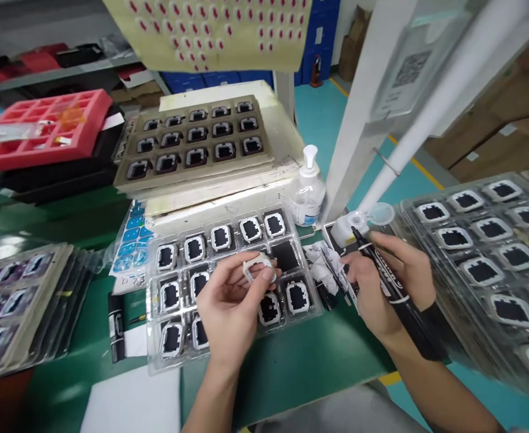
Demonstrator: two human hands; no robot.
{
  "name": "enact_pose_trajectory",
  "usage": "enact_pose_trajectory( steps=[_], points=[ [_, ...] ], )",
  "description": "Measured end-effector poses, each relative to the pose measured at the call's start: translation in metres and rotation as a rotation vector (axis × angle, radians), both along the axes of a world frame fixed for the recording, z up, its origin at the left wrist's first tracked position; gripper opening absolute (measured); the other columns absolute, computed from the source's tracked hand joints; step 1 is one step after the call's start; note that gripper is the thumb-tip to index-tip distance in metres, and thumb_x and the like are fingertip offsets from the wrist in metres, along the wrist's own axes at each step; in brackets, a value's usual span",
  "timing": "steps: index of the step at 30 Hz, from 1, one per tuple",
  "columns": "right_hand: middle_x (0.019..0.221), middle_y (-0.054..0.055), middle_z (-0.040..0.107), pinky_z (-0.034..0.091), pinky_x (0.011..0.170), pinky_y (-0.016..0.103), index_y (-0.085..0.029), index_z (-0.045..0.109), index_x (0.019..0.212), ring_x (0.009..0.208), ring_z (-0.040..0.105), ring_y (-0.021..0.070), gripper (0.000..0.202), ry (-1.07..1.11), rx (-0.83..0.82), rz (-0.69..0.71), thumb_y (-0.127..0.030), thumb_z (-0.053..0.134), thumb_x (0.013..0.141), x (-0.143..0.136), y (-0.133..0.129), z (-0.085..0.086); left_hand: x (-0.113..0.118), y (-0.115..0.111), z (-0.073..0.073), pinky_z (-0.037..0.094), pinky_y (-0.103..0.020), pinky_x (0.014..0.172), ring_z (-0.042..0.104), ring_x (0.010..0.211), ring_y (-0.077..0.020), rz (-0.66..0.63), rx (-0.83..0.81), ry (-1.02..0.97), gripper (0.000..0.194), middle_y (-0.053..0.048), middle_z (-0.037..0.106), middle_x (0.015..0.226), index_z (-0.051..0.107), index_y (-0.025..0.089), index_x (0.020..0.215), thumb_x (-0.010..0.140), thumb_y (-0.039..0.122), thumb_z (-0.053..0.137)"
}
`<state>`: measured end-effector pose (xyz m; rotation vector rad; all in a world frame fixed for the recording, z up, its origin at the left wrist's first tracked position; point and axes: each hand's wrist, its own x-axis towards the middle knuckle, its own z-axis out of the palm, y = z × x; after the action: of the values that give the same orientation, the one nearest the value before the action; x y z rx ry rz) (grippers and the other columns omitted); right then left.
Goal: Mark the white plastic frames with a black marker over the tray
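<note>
My left hand (231,307) pinches a small whitish frame-shaped part (258,264) between thumb and fingers, over a clear plastic tray (287,255). In that tray's pockets sit several similar white-rimmed parts with dark centres. My right hand (377,288) is closed around a thick black marker (384,273), which slants up and to the left. The marker's upper end is close to a small white bottle (349,228) with its round lid flipped back; whether they touch I cannot tell. Crumpled white tissue (327,264) lies just left of my right hand.
Behind the tray stand a clear pump bottle (308,192) and a brown tray (192,144) of parts. Stacked trays rise at right (490,228) and left (43,300). Another black marker (116,328) and a white sheet (133,400) lie at the left. A white post (354,120) stands beyond.
</note>
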<state>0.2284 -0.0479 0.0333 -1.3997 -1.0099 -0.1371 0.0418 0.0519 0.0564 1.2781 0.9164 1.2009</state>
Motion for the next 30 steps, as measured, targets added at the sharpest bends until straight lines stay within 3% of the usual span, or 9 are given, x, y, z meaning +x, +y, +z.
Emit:
enact_pose_trajectory(
  steps=[7,10,14,17,20,23,26,30],
  points=[
    [0.096,0.006,0.073,0.057,0.077,0.038,-0.022,0.070,0.135,0.090,0.066,0.0235,0.034,-0.472,-0.357,0.151,-0.011,0.067,0.103,0.010,-0.036,-0.033,-0.005,0.002,-0.002,0.066,-0.023,0.064,0.084,0.080,-0.0208,0.000,0.058,-0.018,0.028,-0.003,0.084,0.090,0.075,0.020,0.111,0.089,0.025,0.091],
    [0.095,0.008,0.067,0.046,0.076,0.038,-0.021,0.073,0.130,0.092,0.059,0.0256,0.036,-0.533,-0.498,0.200,-0.005,0.055,0.102,0.006,-0.038,-0.035,-0.010,-0.007,-0.003,0.066,-0.023,0.064,0.085,0.082,-0.0210,0.000,0.056,-0.052,0.027,-0.003,0.085,0.093,0.076,0.021,0.112,0.090,0.023,0.090],
    [0.101,0.011,0.068,0.037,0.079,0.040,-0.020,0.073,0.123,0.101,0.055,0.0283,0.045,-0.547,-0.581,0.241,0.004,0.052,0.091,0.004,-0.026,-0.030,-0.030,-0.035,-0.005,0.067,-0.023,0.067,0.085,0.081,-0.0209,0.086,0.095,-0.046,0.025,-0.001,0.085,0.094,0.078,0.023,0.112,0.090,0.022,0.089],
    [0.096,0.009,0.067,0.034,0.079,0.040,-0.020,0.073,0.115,0.096,0.053,0.0271,0.041,-0.474,-0.557,0.244,0.005,0.052,0.091,0.005,-0.021,-0.031,-0.048,-0.059,-0.011,0.068,-0.024,0.067,0.085,0.078,-0.0213,0.165,0.109,-0.016,0.024,-0.001,0.085,0.092,0.078,0.023,0.112,0.090,0.023,0.089],
    [0.089,0.004,0.064,0.037,0.082,0.040,-0.022,0.071,0.109,0.090,0.055,0.0243,0.022,-0.350,-0.439,0.242,-0.006,0.058,0.100,0.007,-0.023,-0.035,-0.062,-0.079,-0.021,0.069,-0.026,0.065,0.085,0.079,-0.0236,0.183,0.033,-0.016,0.025,-0.002,0.085,0.090,0.077,0.022,0.110,0.089,0.024,0.090],
    [0.105,0.005,0.067,0.048,0.086,0.038,-0.024,0.065,0.116,0.094,0.063,0.0230,0.013,-0.163,-0.282,0.221,-0.019,0.065,0.104,0.007,-0.026,-0.035,-0.069,-0.089,-0.032,0.068,-0.027,0.062,0.086,0.079,-0.0255,0.179,-0.061,-0.036,0.027,-0.004,0.086,0.090,0.077,0.020,0.109,0.087,0.027,0.092],
    [0.118,0.007,0.068,0.057,0.086,0.037,-0.027,0.056,0.121,0.098,0.070,0.0226,0.020,0.027,-0.168,0.247,-0.026,0.068,0.105,0.005,-0.022,-0.028,-0.067,-0.087,-0.035,0.067,-0.026,0.059,0.085,0.077,-0.0265,0.139,-0.130,-0.070,0.030,-0.006,0.086,0.089,0.076,0.019,0.106,0.085,0.030,0.094],
    [0.113,0.005,0.069,0.062,0.082,0.037,-0.029,0.048,0.117,0.096,0.074,0.0220,0.027,0.165,-0.055,0.372,-0.028,0.071,0.104,0.000,-0.004,-0.008,-0.051,-0.062,-0.014,0.066,-0.025,0.062,0.085,0.081,-0.0248,-0.046,-0.165,-0.126,0.032,-0.008,0.085,0.091,0.076,0.019,0.109,0.085,0.032,0.094]
  ],
)
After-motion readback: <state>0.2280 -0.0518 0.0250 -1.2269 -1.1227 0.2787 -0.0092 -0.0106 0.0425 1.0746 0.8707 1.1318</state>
